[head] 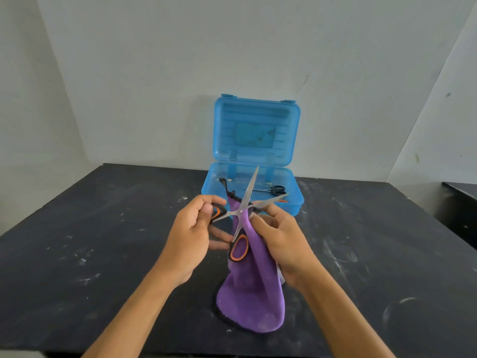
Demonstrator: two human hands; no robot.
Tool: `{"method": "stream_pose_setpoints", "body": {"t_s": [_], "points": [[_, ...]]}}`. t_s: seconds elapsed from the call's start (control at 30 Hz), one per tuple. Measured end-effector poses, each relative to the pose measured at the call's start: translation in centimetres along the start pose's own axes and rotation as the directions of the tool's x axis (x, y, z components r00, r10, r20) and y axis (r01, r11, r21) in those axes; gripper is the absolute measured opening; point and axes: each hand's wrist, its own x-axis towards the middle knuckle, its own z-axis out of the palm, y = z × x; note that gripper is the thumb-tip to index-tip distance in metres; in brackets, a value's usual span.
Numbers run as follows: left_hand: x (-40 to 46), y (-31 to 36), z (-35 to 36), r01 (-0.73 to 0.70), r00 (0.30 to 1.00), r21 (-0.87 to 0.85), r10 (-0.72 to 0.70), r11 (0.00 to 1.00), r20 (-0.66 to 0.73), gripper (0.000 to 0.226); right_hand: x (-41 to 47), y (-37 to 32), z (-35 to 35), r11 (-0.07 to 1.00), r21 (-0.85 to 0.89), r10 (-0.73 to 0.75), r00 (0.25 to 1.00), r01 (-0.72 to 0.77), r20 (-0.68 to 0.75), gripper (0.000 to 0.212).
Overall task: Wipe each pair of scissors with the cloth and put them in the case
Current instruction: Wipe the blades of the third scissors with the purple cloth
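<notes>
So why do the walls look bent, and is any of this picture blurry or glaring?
In the head view the wide-angle lens bows the wall edges and the table rim. Lighting is soft and even, shadows faint. The scissors blades show only a dull sheen, no harsh glare. The small scissors inside the blue case look soft and hazy. The purple cloth and both hands are fairly sharp.

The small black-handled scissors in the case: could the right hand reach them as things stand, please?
Probably not yet: the right hand grips the purple cloth, though the open case leaves the small scissors uncovered.
</notes>
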Motion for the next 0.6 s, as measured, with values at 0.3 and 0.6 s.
{"method": "stream_pose_setpoints", "body": {"t_s": [0.3,0.6], "points": [[-0.1,-0.7,-0.1,-0.009,1.0,0.055,0.007,0.998,0.02,0.034,-0.1,1.0,-0.3,0.998,-0.062,-0.029,0.999,0.028,-0.015,0.023],[-0.2,-0.7,-0.7,-0.011,0.994,0.105,-0.001,0.994,0.112,0.032,-0.5,1.6,0.3,1.0,-0.001,-0.021,0.991,0.021,-0.136,0.02]]}}
